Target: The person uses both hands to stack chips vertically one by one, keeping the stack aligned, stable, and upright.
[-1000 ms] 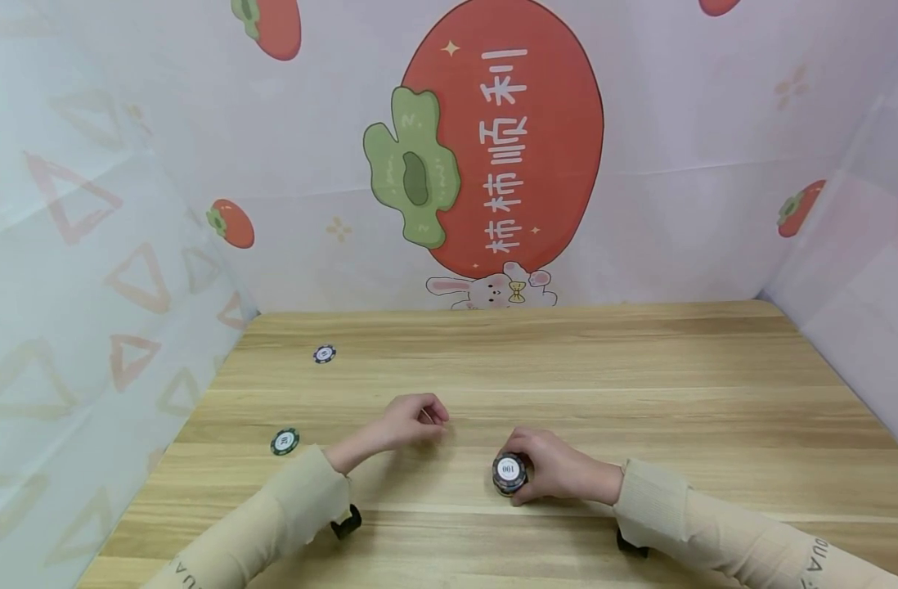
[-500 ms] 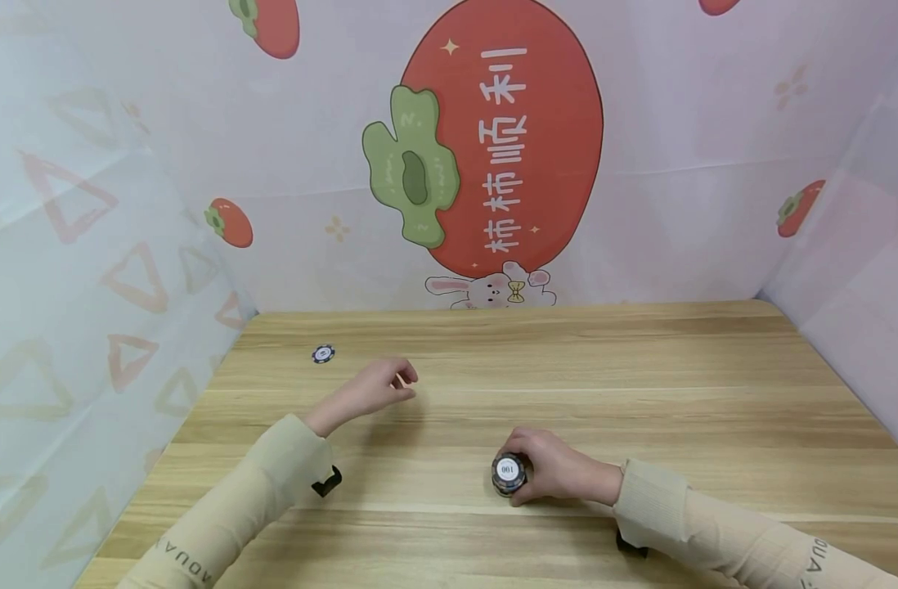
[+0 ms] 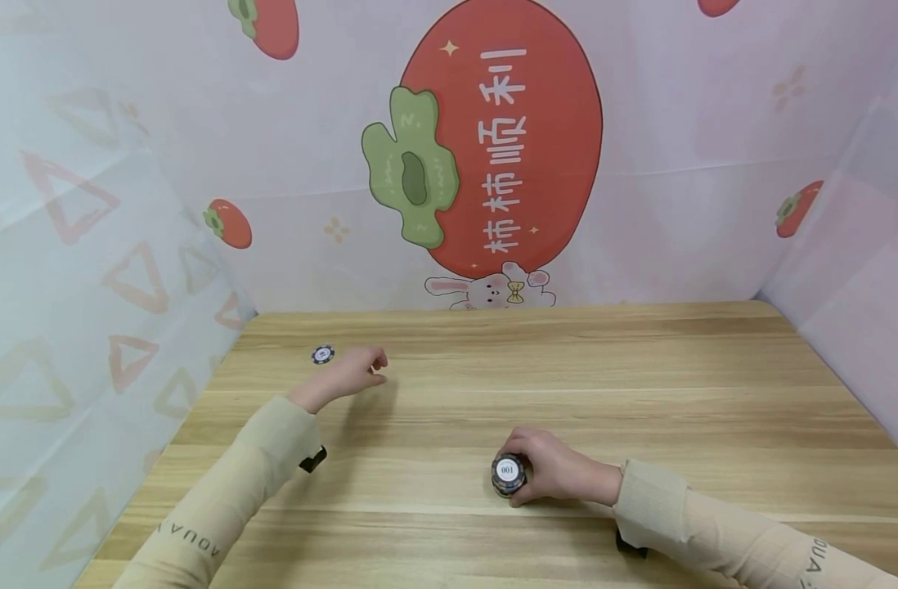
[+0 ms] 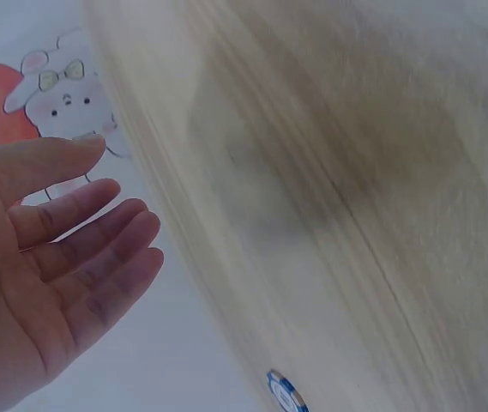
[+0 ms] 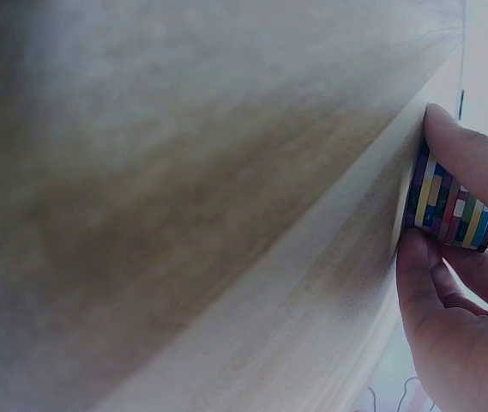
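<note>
My right hand grips a stack of poker chips standing on the table, its top chip marked 100. The right wrist view shows the stack's many-coloured edges between thumb and fingers. Over the far left part of the table hovers my left hand, fingers loosely bent and holding nothing. Just left of it, a single poker chip lies flat; the left wrist view shows this chip's blue-and-white rim at the bottom.
A wood-grain table is the work surface. A printed cloth backdrop with persimmon drawings rises behind its far edge, and more cloth hangs along the sides.
My left hand has moved left and away from me, toward the far chip. A green chip seen earlier at the left is now out of sight by the left sleeve. The right hand stays put.
</note>
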`<state>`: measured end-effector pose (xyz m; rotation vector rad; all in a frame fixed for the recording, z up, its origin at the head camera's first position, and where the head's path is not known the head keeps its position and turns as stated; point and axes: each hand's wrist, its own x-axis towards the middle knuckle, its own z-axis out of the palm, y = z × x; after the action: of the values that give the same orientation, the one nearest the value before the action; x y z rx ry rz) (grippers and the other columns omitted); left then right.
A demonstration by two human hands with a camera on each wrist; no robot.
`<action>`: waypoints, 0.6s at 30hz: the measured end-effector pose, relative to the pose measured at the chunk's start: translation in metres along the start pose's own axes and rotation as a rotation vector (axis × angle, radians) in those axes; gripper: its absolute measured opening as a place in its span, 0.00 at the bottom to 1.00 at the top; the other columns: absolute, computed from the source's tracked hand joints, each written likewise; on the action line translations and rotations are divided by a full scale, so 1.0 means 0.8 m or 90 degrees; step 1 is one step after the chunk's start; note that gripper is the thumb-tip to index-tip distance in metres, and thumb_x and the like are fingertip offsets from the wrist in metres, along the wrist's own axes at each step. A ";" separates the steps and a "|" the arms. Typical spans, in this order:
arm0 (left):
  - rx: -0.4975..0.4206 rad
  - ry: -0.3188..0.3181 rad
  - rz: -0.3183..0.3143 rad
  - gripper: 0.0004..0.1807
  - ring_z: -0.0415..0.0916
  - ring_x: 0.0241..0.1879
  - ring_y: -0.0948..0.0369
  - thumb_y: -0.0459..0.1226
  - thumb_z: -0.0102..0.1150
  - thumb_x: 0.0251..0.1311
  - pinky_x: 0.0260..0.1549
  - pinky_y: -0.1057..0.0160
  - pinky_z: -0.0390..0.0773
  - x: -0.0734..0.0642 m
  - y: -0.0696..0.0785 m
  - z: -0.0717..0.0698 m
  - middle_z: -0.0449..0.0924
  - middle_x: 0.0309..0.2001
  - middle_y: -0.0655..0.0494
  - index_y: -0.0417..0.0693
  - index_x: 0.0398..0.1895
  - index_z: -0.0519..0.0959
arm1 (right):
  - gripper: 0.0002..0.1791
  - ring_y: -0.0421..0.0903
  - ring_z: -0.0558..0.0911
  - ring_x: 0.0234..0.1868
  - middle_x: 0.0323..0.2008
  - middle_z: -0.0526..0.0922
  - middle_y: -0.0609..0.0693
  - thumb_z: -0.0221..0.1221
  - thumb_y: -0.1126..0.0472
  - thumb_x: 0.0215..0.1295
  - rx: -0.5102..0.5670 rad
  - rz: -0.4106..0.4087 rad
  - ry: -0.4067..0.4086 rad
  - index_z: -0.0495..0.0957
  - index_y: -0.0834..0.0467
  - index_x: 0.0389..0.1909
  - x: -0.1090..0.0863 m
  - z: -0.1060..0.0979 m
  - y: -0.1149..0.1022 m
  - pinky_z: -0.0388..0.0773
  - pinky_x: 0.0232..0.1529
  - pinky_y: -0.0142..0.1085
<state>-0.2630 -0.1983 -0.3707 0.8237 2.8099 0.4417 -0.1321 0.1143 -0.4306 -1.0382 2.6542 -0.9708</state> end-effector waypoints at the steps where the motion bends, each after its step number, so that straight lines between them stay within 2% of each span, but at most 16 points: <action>1: 0.006 0.002 -0.003 0.13 0.75 0.39 0.50 0.32 0.57 0.56 0.39 0.54 0.74 0.000 -0.002 -0.002 0.76 0.39 0.40 0.32 0.41 0.73 | 0.23 0.36 0.74 0.37 0.33 0.74 0.40 0.74 0.62 0.32 -0.002 0.000 0.001 0.78 0.55 0.35 0.000 0.000 0.000 0.73 0.42 0.31; 8: 0.045 0.017 -0.032 0.14 0.74 0.40 0.49 0.33 0.55 0.57 0.41 0.52 0.73 0.003 -0.020 -0.009 0.76 0.40 0.39 0.31 0.43 0.73 | 0.23 0.36 0.74 0.37 0.32 0.74 0.40 0.75 0.62 0.32 -0.009 -0.003 0.006 0.78 0.55 0.35 -0.001 0.001 0.001 0.73 0.42 0.31; 18: 0.018 0.026 -0.097 0.21 0.69 0.50 0.40 0.33 0.51 0.59 0.48 0.46 0.69 0.010 -0.052 -0.013 0.70 0.51 0.30 0.26 0.52 0.67 | 0.22 0.36 0.74 0.37 0.33 0.74 0.40 0.74 0.62 0.33 0.001 -0.002 0.000 0.78 0.55 0.35 -0.002 -0.001 -0.002 0.73 0.42 0.31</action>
<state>-0.2928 -0.2297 -0.3755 0.6053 2.8959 0.3995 -0.1306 0.1147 -0.4295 -1.0415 2.6522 -0.9746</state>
